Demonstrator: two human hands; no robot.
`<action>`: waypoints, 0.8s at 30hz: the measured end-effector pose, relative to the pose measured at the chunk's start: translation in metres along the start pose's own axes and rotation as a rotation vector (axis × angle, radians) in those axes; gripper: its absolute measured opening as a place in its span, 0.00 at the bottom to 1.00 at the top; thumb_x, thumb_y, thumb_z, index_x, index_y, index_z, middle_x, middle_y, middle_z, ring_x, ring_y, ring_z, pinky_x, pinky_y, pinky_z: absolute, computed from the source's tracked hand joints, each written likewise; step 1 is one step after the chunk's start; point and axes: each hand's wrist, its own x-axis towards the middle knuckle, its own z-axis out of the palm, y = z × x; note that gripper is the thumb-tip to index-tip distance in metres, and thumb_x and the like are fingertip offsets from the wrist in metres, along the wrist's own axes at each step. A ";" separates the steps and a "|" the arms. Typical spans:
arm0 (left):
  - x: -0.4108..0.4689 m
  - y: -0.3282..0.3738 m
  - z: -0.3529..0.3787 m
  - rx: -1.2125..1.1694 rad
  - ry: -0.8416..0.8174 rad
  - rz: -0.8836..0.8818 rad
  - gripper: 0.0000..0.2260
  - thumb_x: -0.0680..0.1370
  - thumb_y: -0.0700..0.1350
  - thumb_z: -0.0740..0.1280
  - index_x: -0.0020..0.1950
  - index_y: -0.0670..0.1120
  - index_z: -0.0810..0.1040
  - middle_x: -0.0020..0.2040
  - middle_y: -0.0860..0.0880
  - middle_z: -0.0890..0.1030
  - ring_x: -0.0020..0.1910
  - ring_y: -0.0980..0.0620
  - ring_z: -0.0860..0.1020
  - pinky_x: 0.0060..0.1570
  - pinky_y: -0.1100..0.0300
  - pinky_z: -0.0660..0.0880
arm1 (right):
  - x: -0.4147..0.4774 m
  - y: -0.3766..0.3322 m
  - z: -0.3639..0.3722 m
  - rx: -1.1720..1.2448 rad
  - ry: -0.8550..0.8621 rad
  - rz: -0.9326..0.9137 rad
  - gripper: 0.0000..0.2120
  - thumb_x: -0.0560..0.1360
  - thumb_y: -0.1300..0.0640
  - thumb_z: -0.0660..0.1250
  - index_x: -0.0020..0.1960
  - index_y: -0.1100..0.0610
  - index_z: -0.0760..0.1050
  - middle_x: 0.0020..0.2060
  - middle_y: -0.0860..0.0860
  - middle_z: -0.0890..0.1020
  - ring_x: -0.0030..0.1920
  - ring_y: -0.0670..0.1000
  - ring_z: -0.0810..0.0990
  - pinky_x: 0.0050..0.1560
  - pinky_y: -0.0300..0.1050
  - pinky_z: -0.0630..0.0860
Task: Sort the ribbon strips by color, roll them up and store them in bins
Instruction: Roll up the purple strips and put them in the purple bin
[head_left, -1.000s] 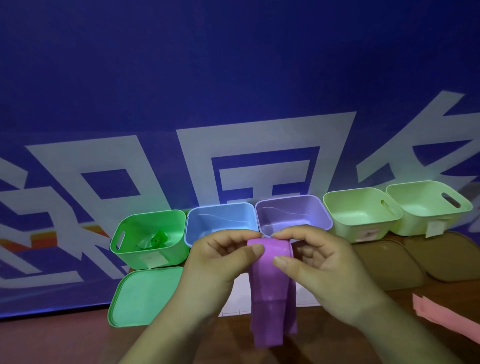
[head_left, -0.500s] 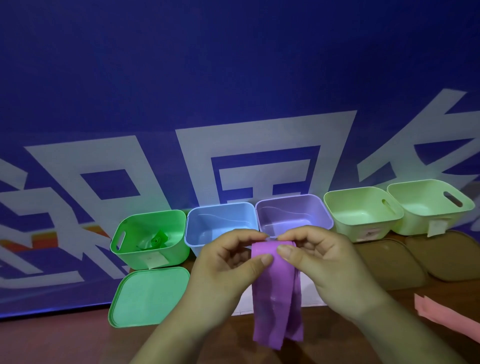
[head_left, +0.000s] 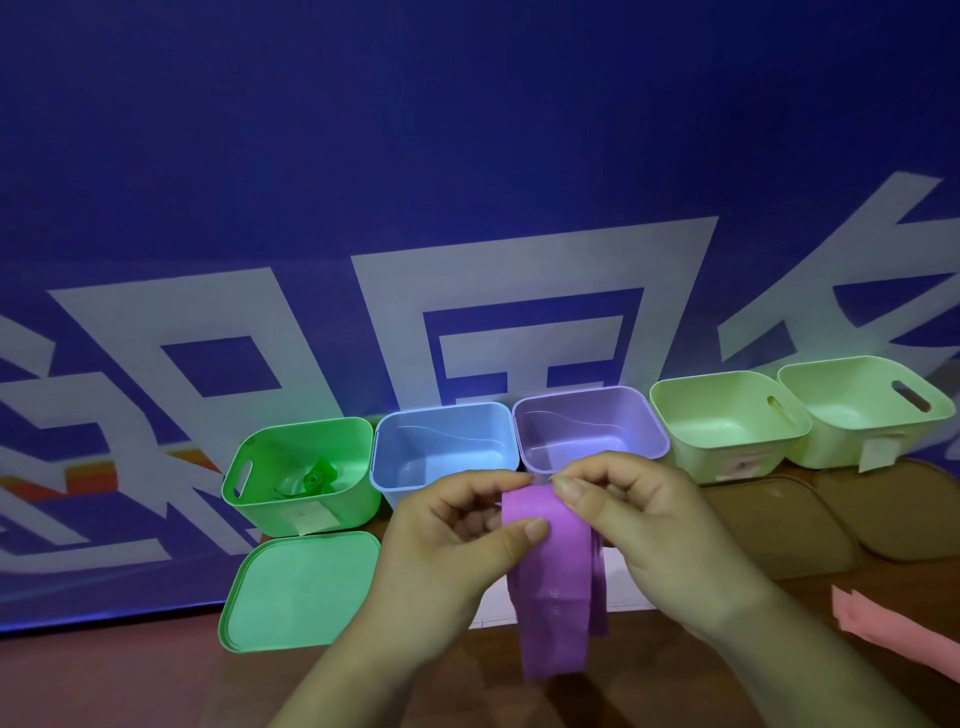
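Left hand (head_left: 457, 530) and right hand (head_left: 654, 525) still pinch the top of the purple ribbon (head_left: 553, 603), whose tail now hangs shorter.

The leftmost bin (head_left: 249, 514) contains a rolled strip (head_left: 314, 477); a lid (head_left: 301, 587) lies just nearer. The left hand (head_left: 457, 545) and right hand (head_left: 660, 530) hold a hanging strip (head_left: 550, 597) before the third bin (head_left: 587, 421); loose strips (head_left: 893, 642) lie near right.

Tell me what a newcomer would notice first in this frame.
The purple ribbon strip hanging at centre foreground stands out first, its top end pinched by the left hand and the right hand. Right behind it sits the purple bin, and at the far left the green bin holds a rolled green ribbon. Pink strips lie at the right edge.
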 end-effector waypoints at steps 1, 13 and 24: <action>0.000 0.001 0.001 -0.016 0.006 -0.006 0.12 0.64 0.35 0.75 0.46 0.42 0.85 0.43 0.41 0.86 0.41 0.50 0.84 0.42 0.62 0.80 | 0.000 0.000 -0.001 -0.011 -0.004 -0.018 0.11 0.69 0.45 0.72 0.48 0.49 0.83 0.41 0.53 0.86 0.41 0.54 0.83 0.52 0.60 0.79; 0.000 0.003 0.007 0.037 0.066 -0.004 0.12 0.71 0.45 0.75 0.53 0.49 0.84 0.49 0.47 0.86 0.47 0.50 0.84 0.47 0.60 0.79 | -0.009 0.006 0.008 -0.045 0.045 -0.227 0.14 0.70 0.44 0.72 0.54 0.44 0.79 0.44 0.54 0.84 0.44 0.57 0.83 0.49 0.62 0.80; -0.011 -0.002 0.008 0.552 -0.004 0.275 0.10 0.79 0.60 0.53 0.54 0.59 0.69 0.49 0.61 0.75 0.48 0.58 0.75 0.47 0.71 0.68 | -0.010 0.010 0.025 -0.100 0.131 -0.146 0.13 0.72 0.40 0.65 0.49 0.47 0.78 0.40 0.45 0.84 0.41 0.45 0.81 0.44 0.41 0.75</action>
